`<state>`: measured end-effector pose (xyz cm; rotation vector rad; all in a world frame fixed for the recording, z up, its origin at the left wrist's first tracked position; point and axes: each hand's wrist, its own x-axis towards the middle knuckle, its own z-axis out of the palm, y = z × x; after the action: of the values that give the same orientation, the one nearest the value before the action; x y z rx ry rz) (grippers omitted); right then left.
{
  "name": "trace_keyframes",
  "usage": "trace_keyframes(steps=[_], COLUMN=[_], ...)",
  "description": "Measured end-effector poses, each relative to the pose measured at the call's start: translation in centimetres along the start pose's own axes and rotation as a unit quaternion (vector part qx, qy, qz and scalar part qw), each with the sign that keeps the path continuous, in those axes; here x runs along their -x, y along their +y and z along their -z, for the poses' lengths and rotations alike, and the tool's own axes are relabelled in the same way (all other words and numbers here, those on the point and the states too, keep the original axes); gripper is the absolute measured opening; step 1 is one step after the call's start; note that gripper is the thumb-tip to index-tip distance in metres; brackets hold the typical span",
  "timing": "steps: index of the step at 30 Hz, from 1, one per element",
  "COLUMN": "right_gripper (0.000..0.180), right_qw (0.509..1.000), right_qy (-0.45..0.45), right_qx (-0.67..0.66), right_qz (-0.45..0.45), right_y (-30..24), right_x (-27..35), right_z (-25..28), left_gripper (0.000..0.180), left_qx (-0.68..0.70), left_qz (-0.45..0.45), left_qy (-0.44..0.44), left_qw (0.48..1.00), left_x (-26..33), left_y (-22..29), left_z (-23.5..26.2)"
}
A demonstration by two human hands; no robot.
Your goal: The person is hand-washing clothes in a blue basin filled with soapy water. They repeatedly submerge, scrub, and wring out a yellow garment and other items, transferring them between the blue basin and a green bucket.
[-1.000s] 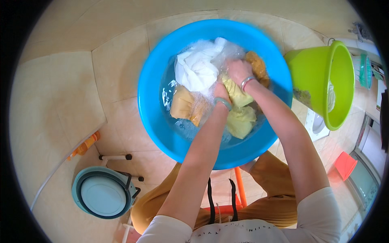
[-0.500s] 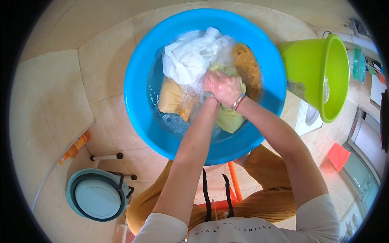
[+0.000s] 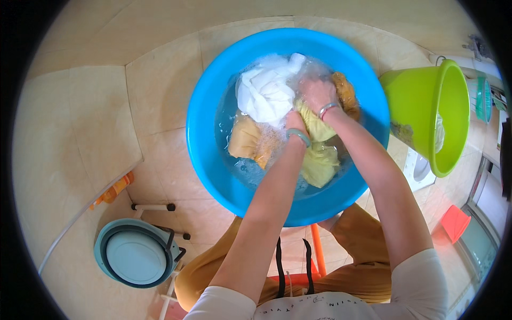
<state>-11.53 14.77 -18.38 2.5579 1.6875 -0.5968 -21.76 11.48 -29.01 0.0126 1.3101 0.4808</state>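
A wide blue basin (image 3: 201,154) holds soapy water and wet laundry. Near its middle, my left hand (image 3: 295,122), with a pale green bangle at the wrist, is closed on a pale yellow-green cloth (image 3: 320,165). My right hand (image 3: 318,93) grips the same cloth farther up and to the right; its fingertips are under suds and blurred. A white cloth (image 3: 264,93) is bunched to the left of my hands. Below that lies a tan cloth (image 3: 244,137), puffed up out of the water. A brown-orange cloth (image 3: 345,95) rests along the right side of the basin.
To the right of the basin, a lime-green bucket (image 3: 416,106) leans on its side with white cloth inside. A folding grey-blue basin (image 3: 136,257) stands lower left, near orange bottles (image 3: 114,188). A red-orange bin (image 3: 455,224) is at far right.
My hands were pressed together on the pale yellow-green cloth. Now they are apart, the right farther up and the left lower. The whole view has shifted, placing the basin farther right and lower.
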Motion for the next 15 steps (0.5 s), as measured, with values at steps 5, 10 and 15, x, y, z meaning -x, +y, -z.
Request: trace_keyframes(steps=[5,10,15], right_gripper=[0.017,0.013,0.023], right_qw=[0.973,0.964,0.965], right_qy=[0.156,0.154,0.156], right_qx=[-0.102,-0.165,-0.146], right_qz=[0.136,0.141,0.152], right_y=[-3.4,-4.1,-6.0], right_x=[10.7,14.3,8.4], right_z=[1.6,2.7,0.5], left_gripper=[0.042,0.036,0.038], left_qx=[0.109,0.144,-0.095], left_qz=[0.039,0.092,-0.140], left_qy=[-0.224,-0.290,-0.262], left_qw=[0.968,0.942,0.950], left_x=[2.1,5.2,-0.4], left_y=[0.1,1.1,1.9], left_z=[-0.3,-1.3,4.1])
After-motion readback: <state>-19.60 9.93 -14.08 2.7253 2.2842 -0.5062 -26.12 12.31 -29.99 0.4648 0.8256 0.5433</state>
